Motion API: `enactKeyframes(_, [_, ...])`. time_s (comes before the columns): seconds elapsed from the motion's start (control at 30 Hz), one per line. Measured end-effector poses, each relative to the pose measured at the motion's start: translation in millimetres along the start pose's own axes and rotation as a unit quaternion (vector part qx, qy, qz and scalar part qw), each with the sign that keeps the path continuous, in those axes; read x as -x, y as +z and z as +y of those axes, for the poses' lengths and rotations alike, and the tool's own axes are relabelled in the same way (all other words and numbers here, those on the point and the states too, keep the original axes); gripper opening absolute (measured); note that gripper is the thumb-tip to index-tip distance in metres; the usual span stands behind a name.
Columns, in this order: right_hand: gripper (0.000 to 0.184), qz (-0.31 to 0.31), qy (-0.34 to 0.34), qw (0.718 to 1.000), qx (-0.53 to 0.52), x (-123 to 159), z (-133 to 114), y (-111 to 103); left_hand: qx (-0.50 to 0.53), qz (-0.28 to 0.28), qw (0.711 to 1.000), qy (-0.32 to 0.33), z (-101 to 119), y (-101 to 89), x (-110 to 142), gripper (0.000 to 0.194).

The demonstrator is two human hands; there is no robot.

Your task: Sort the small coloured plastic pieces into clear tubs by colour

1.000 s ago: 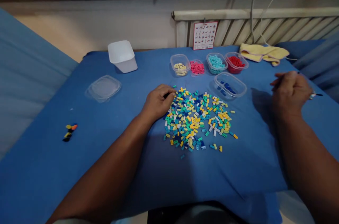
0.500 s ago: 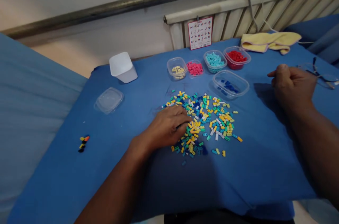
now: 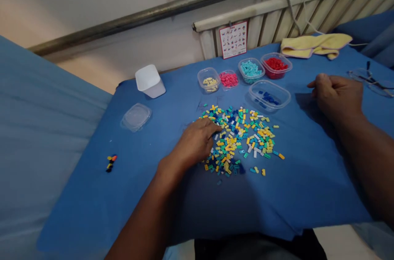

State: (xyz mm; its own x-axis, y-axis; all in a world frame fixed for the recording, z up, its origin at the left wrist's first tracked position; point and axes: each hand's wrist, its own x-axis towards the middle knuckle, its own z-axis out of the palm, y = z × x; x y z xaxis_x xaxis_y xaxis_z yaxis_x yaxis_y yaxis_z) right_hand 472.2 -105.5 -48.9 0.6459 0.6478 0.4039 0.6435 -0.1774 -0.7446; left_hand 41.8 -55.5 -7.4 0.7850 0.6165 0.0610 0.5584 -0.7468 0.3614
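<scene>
My left hand (image 3: 197, 141) is at the left side of a spread of small toy bricks (image 3: 229, 145) in yellow, green, white and blue. Its index finger reaches over the bricks and the other fingers curl under; whatever they hold is hidden. My right hand (image 3: 340, 98) is loosely closed, to the right of a clear tub (image 3: 286, 98) with a few dark blue bricks (image 3: 268, 98). Its curled fingers hide any contents. Behind the spread stand tubs of pale yellow bricks (image 3: 210, 83), pink bricks (image 3: 228, 80), light blue bricks (image 3: 250, 68) and red bricks (image 3: 275, 64).
A white tub (image 3: 150, 81) and a clear lid (image 3: 136, 117) lie to the left, with a small black, yellow and orange brick figure (image 3: 111, 163) nearer me. Glasses (image 3: 374, 81) and a yellow cloth (image 3: 315, 45) lie right. A picture card (image 3: 233, 40) hangs on the radiator (image 3: 264, 32).
My left hand has shifted slightly over the bricks, and its index finger now points out more. My right hand stays nearly in place. The whole view has moved a little.
</scene>
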Motion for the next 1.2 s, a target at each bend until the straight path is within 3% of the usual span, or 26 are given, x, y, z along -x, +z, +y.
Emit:
enactKeyframes(0.3, [0.034, -0.004, 0.034, 0.999, -0.007, -0.2, -4.3, 1.4, 0.016, 0.016, 0.998, -0.053, 4.8, 5.4, -2.9, 0.035])
enactKeyframes(0.53, [0.032, -0.006, 0.052, 0.998, -0.026, -3.1, 7.4, 4.9, 0.068, 0.075, 0.990, -0.095, 9.8, 1.8, 13.3, 0.041])
enactKeyframes(0.77, [0.032, -0.015, 0.056, 0.998, -0.027, -6.7, 18.0, 10.5, 0.066, 0.087, 0.982, -0.154, 13.4, -4.3, 17.9, 0.040])
enactKeyframes(0.9, [0.032, -0.029, 0.078, 0.996, -0.030, -6.6, 11.6, 9.8, 0.108, 0.123, 0.971, -0.173, 24.2, -8.5, 21.4, 0.033])
enactKeyframes(1.0, [0.030, -0.039, 0.092, 0.995, -0.025, -5.9, 0.8, 6.9, 0.150, 0.099, 0.970, -0.163, 36.6, -7.8, 24.6, 0.028])
enactKeyframes(1.1, [0.030, -0.043, 0.090, 0.995, -0.028, -5.6, -6.8, 4.7, 0.116, 0.077, 0.980, -0.144, 41.1, -6.8, 27.6, 0.027])
enactKeyframes(1.2, [0.031, -0.045, 0.090, 0.995, -0.026, -5.8, -8.2, 4.3, 0.062, 0.112, 0.979, -0.159, 34.9, -10.0, 29.4, 0.026])
